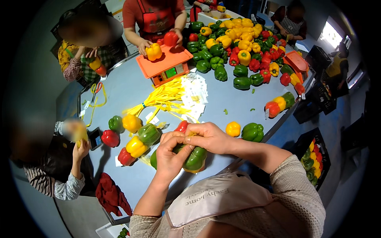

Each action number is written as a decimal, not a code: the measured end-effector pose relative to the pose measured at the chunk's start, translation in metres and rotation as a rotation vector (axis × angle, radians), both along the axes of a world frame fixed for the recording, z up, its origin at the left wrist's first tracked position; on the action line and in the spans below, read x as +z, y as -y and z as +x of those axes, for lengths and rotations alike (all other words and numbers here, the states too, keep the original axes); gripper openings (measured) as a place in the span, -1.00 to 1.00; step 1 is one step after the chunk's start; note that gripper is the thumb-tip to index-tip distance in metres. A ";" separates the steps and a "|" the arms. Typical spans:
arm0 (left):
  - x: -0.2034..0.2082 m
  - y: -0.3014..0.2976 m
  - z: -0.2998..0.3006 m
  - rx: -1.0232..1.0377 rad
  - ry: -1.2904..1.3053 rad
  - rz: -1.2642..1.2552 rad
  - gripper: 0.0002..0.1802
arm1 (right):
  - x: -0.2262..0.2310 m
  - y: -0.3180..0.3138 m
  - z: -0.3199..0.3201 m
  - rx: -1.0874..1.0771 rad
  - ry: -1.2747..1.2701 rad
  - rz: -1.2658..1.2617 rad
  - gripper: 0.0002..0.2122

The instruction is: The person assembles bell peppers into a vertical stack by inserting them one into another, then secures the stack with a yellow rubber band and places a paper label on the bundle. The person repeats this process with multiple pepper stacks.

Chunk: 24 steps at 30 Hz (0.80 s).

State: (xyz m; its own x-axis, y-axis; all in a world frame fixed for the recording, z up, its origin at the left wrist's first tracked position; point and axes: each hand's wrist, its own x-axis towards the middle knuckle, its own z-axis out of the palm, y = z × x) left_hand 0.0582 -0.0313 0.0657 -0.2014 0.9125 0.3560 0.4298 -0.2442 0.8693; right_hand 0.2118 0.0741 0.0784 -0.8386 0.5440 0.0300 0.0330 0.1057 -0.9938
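My left hand [172, 154] and my right hand [208, 137] meet in front of me, fingers closed and pinched together over the gathered yellow end of a see-through wrap. Inside this wrap sits a green bell pepper [195, 160], partly covered by my left hand. A red bell pepper [181, 126] shows just beyond my fingers. To the left lies a wrapped trio of peppers: red, yellow [136, 147] and green. Loose peppers in green, yellow and red [110, 138] rest farther left. A yellow pepper [233, 129] and a green pepper [253, 132] lie to the right.
Yellow net strips [162, 97] and white labels [195, 95] spread over the grey table [234, 101]. Beyond them a person sets peppers on an orange scale [166, 65]. A large pepper heap [242, 47] lies at the back right. A red cloth [111, 193] hangs at the left.
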 end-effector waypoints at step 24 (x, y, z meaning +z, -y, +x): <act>-0.028 0.017 -0.013 -0.126 0.295 0.107 -0.90 | -0.016 -0.007 -0.010 -0.061 -0.112 0.285 -0.82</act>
State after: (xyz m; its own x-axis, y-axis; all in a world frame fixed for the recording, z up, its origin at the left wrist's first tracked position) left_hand 0.0450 -0.0478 0.0374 -0.1978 0.8972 0.3948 0.1245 -0.3765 0.9180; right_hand 0.2022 0.0806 0.0619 -0.7877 0.5495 0.2784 -0.0597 0.3817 -0.9224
